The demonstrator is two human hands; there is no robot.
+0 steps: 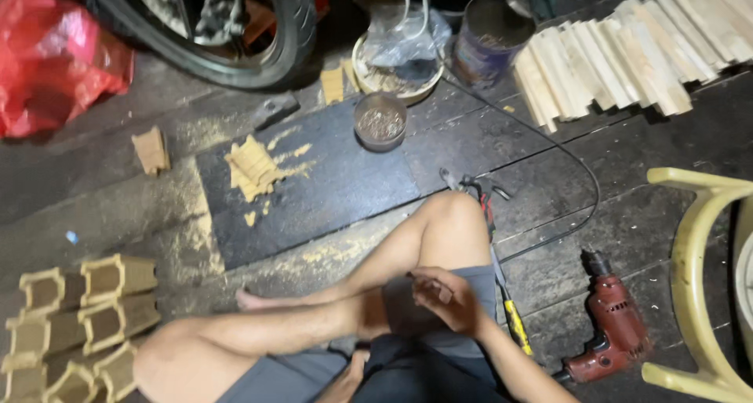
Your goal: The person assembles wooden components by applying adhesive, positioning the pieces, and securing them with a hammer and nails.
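Observation:
I sit on the floor with my bare legs folded. My right hand (pixel 444 296) rests on my thigh over grey shorts, fingers curled; whether it holds anything small is unclear. My left hand (pixel 350 374) is low in my lap, mostly hidden between my legs. Nearest my right hand lies a long tool with a yellow handle (pixel 515 324), next to my knee. A red electric drill (pixel 614 326) lies further right, its black cable (pixel 582 176) looping off toward the back. On the dark board (pixel 329 191) in front of me sit notched wood pieces (pixel 252 168) in sawdust.
A small metal bowl of nails (pixel 380 121), a plate with a plastic bag (pixel 398 52) and a tin can (pixel 486 33) stand at the back. Wooden slats (pixel 627 50) are stacked back right, hollow wooden blocks (pixel 78 324) front left. A tyre (pixel 243 42), red bag (pixel 47 58) and yellow chair (pixel 698 293) border the space.

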